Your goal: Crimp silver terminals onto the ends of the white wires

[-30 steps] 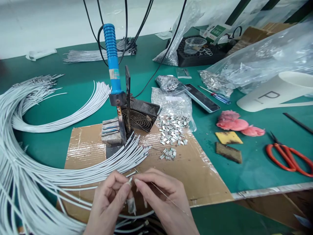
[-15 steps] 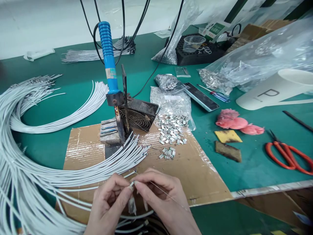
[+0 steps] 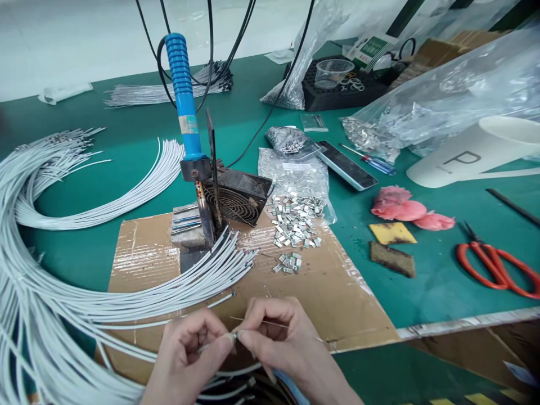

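My left hand (image 3: 188,354) pinches the end of a white wire (image 3: 202,347) at the bottom centre. My right hand (image 3: 278,343) meets it fingertip to fingertip, pinched on a tiny metal terminal (image 3: 235,336), with a thin solder wire (image 3: 265,323) running back across its fingers. Both hands hover over a brown cardboard sheet (image 3: 337,292). More white wires (image 3: 126,298) fan out just beyond my hands. A blue-handled soldering iron (image 3: 185,118) stands upright in its holder behind them, beside a small black fan (image 3: 236,199). Loose metal terminals (image 3: 295,222) lie in a pile on the cardboard.
A large bundle of white wires (image 3: 29,225) curves along the left of the green table (image 3: 126,129). Red scissors (image 3: 493,264), pink cloths (image 3: 400,208), sponge pieces (image 3: 390,242), a phone (image 3: 348,166), a white cup (image 3: 476,152) and plastic bags of parts (image 3: 442,107) lie to the right.
Both hands have dropped slightly toward the near edge and drawn closer together. The solder wire now lies flatter across my right fingers.
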{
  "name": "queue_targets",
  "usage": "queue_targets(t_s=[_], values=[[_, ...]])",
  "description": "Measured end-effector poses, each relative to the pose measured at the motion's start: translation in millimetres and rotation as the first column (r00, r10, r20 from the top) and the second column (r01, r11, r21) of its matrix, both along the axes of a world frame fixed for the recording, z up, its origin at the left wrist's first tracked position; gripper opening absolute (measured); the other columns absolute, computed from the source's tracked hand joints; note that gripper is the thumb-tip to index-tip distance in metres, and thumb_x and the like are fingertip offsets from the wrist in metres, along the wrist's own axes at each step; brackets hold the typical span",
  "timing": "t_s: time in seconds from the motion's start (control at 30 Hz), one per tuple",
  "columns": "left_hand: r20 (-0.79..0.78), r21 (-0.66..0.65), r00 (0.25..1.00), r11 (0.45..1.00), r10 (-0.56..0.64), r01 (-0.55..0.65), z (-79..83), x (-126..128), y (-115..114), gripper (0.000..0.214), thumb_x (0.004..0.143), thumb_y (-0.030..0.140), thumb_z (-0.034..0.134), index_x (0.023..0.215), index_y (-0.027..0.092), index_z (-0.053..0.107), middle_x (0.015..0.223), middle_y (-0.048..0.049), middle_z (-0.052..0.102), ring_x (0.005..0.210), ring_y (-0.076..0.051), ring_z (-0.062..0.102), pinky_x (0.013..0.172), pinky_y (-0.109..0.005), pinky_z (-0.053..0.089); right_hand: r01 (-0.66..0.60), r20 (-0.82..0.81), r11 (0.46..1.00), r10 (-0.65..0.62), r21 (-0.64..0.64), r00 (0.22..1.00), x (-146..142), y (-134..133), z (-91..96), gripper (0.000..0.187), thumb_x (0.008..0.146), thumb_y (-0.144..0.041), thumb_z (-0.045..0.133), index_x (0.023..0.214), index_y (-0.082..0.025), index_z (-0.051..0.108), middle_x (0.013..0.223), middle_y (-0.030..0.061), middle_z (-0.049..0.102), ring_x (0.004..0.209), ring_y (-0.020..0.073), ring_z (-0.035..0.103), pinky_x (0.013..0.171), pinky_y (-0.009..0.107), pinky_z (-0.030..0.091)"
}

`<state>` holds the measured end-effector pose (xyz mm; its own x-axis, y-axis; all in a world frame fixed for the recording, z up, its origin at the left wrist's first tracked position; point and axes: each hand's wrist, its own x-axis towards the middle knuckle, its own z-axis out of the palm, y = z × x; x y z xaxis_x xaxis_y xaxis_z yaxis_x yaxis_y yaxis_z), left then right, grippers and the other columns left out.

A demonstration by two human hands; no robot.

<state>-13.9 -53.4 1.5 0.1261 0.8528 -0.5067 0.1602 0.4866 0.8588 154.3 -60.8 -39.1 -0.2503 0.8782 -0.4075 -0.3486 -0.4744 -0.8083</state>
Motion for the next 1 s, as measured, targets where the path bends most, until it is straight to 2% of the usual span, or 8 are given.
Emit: queue_targets(t_s=[0.13, 0.27, 0.47, 0.63, 0.77, 0.83, 0.97, 1.0], values=[[0.107, -0.156, 0.991, 0.983, -0.084, 0.1, -1.4, -6.6, 6.0, 0.05, 0.068, 0.058, 0.085, 0.058, 0.017, 0.057, 0.051, 0.0054, 0.045, 0.047, -0.006, 0.024, 0.046, -0.022, 0.014, -0.073, 0.272, 0.997, 0.061, 0.036, 0.96, 3.4, -0.4, 7.6, 0.016, 0.07, -0.018, 0.078, 0.057, -0.016, 0.069, 0.054, -0.0049, 0.051, 0.048, 0.0064, 0.041, 0.045, 0.02, 0.028], [0.216, -0.246, 0.973, 0.96, -0.079, 0.132, -4.0, -9.7, 9.8, 0.049, 0.068, 0.058, 0.084, 0.06, 0.017, 0.058, 0.049, 0.0051, 0.049, 0.04, -0.003, 0.02, 0.041, -0.021, 0.011, -0.076, 0.332, 0.995, 0.053, 0.057, 0.942, 1.4, 0.9, 19.0, 0.015, 0.07, -0.019, 0.074, 0.056, -0.015, 0.072, 0.053, -0.0044, 0.051, 0.048, 0.0067, 0.041, 0.045, 0.02, 0.028], [0.079, -0.131, 0.996, 0.99, -0.041, 0.051, 6.0, 0.5, 13.8, 0.038, 0.072, 0.04, 0.081, 0.057, 0.019, 0.053, 0.048, 0.0106, 0.034, 0.045, -0.005, 0.019, 0.044, -0.022, 0.01, -0.043, 0.226, 0.998, 0.03, 0.052, 0.974, 3.7, 7.6, 30.1, 0.009, 0.074, -0.02, 0.077, 0.067, -0.015, 0.079, 0.06, -0.0025, 0.055, 0.052, 0.0077, 0.045, 0.047, 0.02, 0.034], [-0.065, -0.034, 0.998, 0.999, -0.019, 0.016, 10.8, 8.1, 11.8, 0.029, 0.071, 0.034, 0.074, 0.057, 0.018, 0.055, 0.051, 0.0069, 0.041, 0.051, -0.009, 0.031, 0.051, -0.023, 0.021, -0.068, 0.279, 0.991, 0.034, 0.112, 0.96, 5.2, 12.6, 28.6, 0.013, 0.071, -0.022, 0.075, 0.062, -0.012, 0.077, 0.056, -0.0019, 0.053, 0.05, 0.0078, 0.044, 0.045, 0.02, 0.031], [-0.21, 0.152, 0.977, 0.986, -0.036, 0.069, -2.6, 5.9, -2.7, 0.027, 0.085, 0.035, 0.064, 0.063, 0.018, 0.062, 0.053, 0.005, 0.047, 0.049, -0.011, 0.037, 0.049, -0.024, 0.025, -0.063, 0.358, 0.985, 0.001, 0.16, 0.934, 4.8, 12.3, 28.2, 0.015, 0.072, -0.021, 0.072, 0.058, -0.013, 0.074, 0.053, -0.0022, 0.052, 0.049, 0.0077, 0.042, 0.045, 0.02, 0.03], [-0.303, 0.359, 0.953, 0.923, -0.028, 0.141, -11.4, 4.2, -11.1, 0.025, 0.092, 0.029, 0.06, 0.068, 0.02, 0.063, 0.056, 0.0039, 0.053, 0.049, -0.011, 0.042, 0.049, -0.024, 0.03, -0.055, 0.366, 0.987, -0.004, 0.151, 0.93, 4.9, 13.3, 30.5, 0.014, 0.07, -0.02, 0.071, 0.057, -0.014, 0.073, 0.053, -0.0021, 0.053, 0.049, 0.0079, 0.042, 0.045, 0.02, 0.03], [-0.415, 0.739, 0.905, 0.616, 0.096, 0.274, -20.7, 4.3, -20.9, 0.025, 0.091, 0.002, 0.059, 0.097, 0.024, 0.069, 0.073, 0.0013, 0.072, 0.058, -0.013, 0.062, 0.063, -0.022, 0.044, -0.022, 0.357, 0.996, -0.013, 0.092, 0.934, 5.0, 18.8, 36.7, 0.013, 0.064, -0.02, 0.069, 0.053, -0.014, 0.067, 0.052, -0.0025, 0.052, 0.048, 0.0074, 0.041, 0.045, 0.02, 0.031], [-0.427, 0.761, 0.896, 0.584, 0.123, 0.283, -20.3, 5.3, -21.5, 0.03, 0.089, -0.002, 0.059, 0.1, 0.025, 0.069, 0.073, 0.0018, 0.073, 0.058, -0.013, 0.063, 0.063, -0.022, 0.045, -0.012, 0.354, 0.997, -0.014, 0.071, 0.935, 4.5, 19.7, 36.7, 0.013, 0.063, -0.021, 0.069, 0.052, -0.014, 0.066, 0.051, -0.0027, 0.051, 0.047, 0.0073, 0.04, 0.044, 0.02, 0.031]])
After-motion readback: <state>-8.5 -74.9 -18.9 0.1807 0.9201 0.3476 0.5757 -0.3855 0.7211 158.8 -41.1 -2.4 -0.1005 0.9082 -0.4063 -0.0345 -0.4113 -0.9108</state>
